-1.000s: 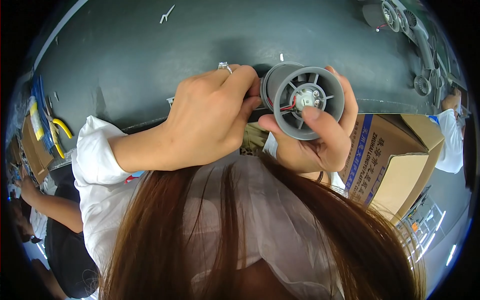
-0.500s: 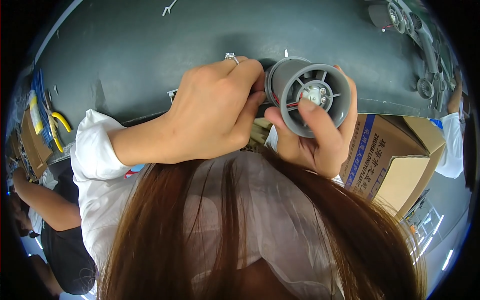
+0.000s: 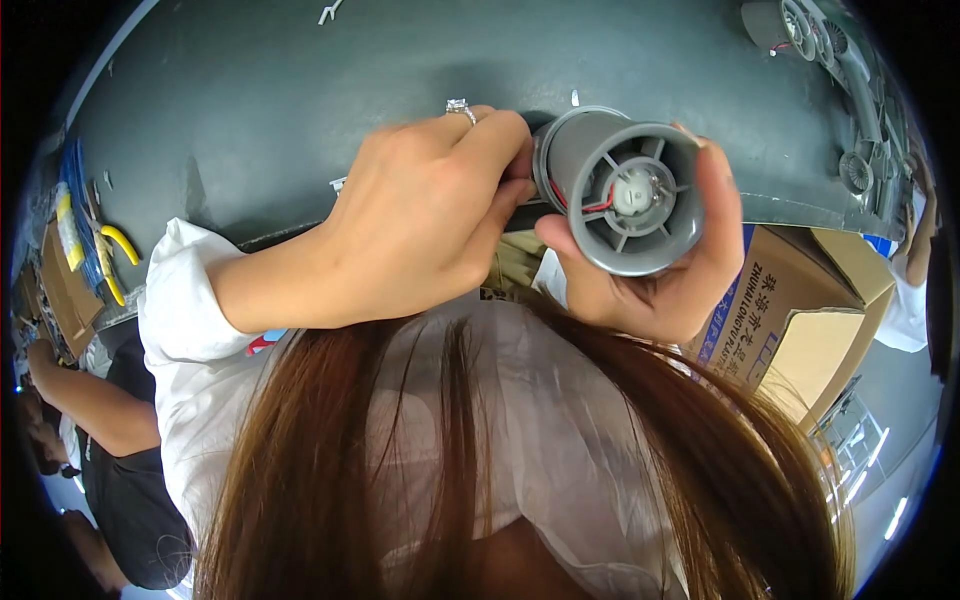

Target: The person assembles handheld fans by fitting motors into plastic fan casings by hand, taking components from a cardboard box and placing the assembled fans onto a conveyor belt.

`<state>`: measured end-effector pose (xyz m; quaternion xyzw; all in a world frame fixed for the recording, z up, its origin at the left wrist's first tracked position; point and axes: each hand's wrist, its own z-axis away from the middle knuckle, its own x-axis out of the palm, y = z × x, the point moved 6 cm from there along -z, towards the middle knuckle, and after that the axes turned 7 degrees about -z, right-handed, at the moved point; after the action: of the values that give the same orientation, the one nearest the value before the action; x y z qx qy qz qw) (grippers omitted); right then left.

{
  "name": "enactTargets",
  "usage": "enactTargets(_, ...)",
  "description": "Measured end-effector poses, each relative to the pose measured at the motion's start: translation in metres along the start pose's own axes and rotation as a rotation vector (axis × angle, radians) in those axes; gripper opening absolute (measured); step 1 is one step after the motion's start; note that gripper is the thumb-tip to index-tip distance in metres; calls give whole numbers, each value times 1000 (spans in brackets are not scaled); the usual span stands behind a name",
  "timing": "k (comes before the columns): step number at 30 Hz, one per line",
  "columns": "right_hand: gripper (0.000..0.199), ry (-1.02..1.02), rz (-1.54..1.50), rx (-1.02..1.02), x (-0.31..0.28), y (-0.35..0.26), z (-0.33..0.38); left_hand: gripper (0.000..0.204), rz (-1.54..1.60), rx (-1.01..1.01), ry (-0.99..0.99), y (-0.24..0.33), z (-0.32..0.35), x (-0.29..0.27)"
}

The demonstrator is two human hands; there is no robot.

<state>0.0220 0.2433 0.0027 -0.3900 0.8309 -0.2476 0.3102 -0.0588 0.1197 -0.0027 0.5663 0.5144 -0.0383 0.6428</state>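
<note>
A grey plastic fan housing (image 3: pixel 582 150), shaped like a short tube, is tilted so its open end faces me. Thin spokes inside it hold a round white motor (image 3: pixel 634 193), and a red wire (image 3: pixel 598 207) runs from there toward the housing's left wall. My right hand (image 3: pixel 690 270) grips the housing from the right and below, thumb and fingers around its rim. Against its left side, my left hand (image 3: pixel 430 215) is closed in a pinch, a ring on one finger. What those fingertips hold is hidden behind the hand.
Beneath the housing spreads a dark green tabletop (image 3: pixel 270 90). Yellow-handled pliers (image 3: pixel 122 245) and blue wires (image 3: pixel 78 200) lie at left. More grey fan parts (image 3: pixel 775 30) line the far right. An open cardboard box (image 3: pixel 800 320) stands below the table edge. A co-worker's arm (image 3: pixel 95 400) shows at lower left.
My right index finger has come out of the housing's open end, uncovering the motor, and now lies along the right side. My left hand stays in nearly the same place.
</note>
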Motion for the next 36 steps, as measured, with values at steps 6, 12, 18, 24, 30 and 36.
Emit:
enactTargets(6,99,-274,40,192,-15,0,3,26,156,-131,-179,-2,6,2)
enactTargets(12,97,-373,-84,132,-13,-6,-1,31,197,-225,-449,-15,7,12)
enactTargets(18,97,-331,-64,156,-8,-5,5,26,157,-158,-420,-5,9,13)
enactTargets(24,92,-402,-174,287,-9,-5,5,29,173,-182,-408,-6,13,15)
enactTargets(30,90,-375,-244,418,-8,-4,9,35,224,-276,-477,-9,16,17)
enactTargets(36,91,-382,-158,344,-6,-10,4,34,251,-279,-467,-12,18,17)
